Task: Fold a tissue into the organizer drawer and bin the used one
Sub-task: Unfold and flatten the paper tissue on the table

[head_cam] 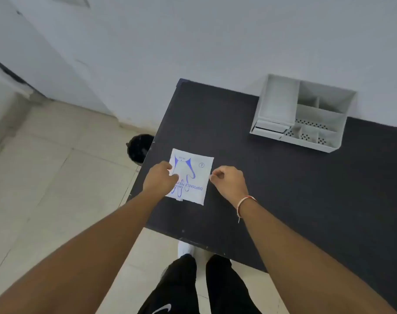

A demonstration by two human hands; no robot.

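A flat white packet (193, 171) with blue glove print and the words "DISPOSABLE POLY" lies on the dark table (272, 189) near its left edge. My left hand (161, 177) rests on the packet's left side, fingers curled down onto it. My right hand (229, 180) sits at the packet's right edge with thumb and forefinger pinched at the border; whether they hold the edge is unclear. The white organizer (304, 114) with its drawer and open compartments stands at the back right of the table. A black bin (139, 148) stands on the floor beside the table's left edge.
A white wall runs behind the table. Beige tiled floor (57, 177) lies to the left. My legs in black trousers and a white shoe (185, 248) show below the table's front edge.
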